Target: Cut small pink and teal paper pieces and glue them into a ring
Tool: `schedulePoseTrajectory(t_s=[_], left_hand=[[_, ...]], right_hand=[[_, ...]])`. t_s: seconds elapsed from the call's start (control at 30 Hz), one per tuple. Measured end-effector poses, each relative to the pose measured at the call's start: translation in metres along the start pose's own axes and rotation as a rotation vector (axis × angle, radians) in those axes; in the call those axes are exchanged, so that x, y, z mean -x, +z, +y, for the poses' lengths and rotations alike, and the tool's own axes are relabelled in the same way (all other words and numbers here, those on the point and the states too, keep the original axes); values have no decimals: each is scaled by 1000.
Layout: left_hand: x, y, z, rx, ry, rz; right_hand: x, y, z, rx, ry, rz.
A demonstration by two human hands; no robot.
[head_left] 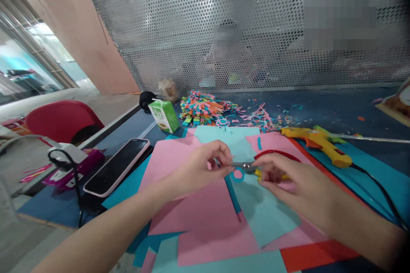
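Note:
My left hand [205,164] is closed in a pinch on a small blue paper ring [237,175] held over the pink paper sheets [198,209]. My right hand [288,181] is wrapped around a small pair of scissors [248,167] with yellow handles. The metal blades point left and meet the paper piece at my left fingertips. A light blue sheet [262,213] lies under both hands, and a narrow blue strip [233,196] rests on the pink paper just below the ring.
A yellow glue gun [320,143] with a black cord lies at the right. A phone [117,170] lies at the left, a green drink carton [164,115] behind it. A pile of coloured paper pieces [201,108] and scraps sits by the perforated metal screen [224,30].

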State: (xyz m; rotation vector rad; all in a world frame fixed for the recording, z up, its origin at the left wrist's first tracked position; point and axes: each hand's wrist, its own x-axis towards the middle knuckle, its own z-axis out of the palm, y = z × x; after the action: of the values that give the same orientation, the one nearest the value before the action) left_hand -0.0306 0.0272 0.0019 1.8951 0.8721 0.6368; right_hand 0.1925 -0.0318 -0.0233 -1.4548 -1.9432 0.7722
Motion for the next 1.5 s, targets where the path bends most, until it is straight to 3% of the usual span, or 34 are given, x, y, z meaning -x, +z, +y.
schedulePoseTrajectory(t_s=[0.1, 0.17, 0.33, 0.4, 0.6, 0.83, 1.03, 1.2, 1.27, 1.33, 1.4, 1.5], left_hand=[[-3, -3, -9, -176, 55, -175], [-2, -1, -14, -279, 111, -227], [3, -1, -12, -802, 348, -178], [3, -6, -9, -885, 359, -149], [-3, -23, -8, -841, 261, -9], [-11, -22, -21, -742, 230, -98], [-10, -25, -20, -739, 234, -118], [-5, -28, -12, -708, 372, 34], [-2, -25, -6, -799, 346, 81], [0, -21, -1, -970, 244, 15], [1, -15, 2, -1135, 138, -132], [2, -7, -1, -1255, 92, -265]], right_hand=[[-4, -7, 3, 78, -43, 79], [-6, -9, 3, 77, -66, 115], [-8, -13, -4, 68, -74, 111], [-7, -14, -7, 66, -77, 83], [-5, -12, -2, 23, -124, 103], [-3, 4, 31, 289, -145, 75], [1, 6, 40, 599, -246, 140], [-2, 6, 30, 568, -248, 141], [-3, 7, 24, 527, -237, 165], [-4, 8, 19, 480, -212, 211], [-4, 8, 15, 437, -188, 265], [-3, 7, 13, 395, -160, 337]])
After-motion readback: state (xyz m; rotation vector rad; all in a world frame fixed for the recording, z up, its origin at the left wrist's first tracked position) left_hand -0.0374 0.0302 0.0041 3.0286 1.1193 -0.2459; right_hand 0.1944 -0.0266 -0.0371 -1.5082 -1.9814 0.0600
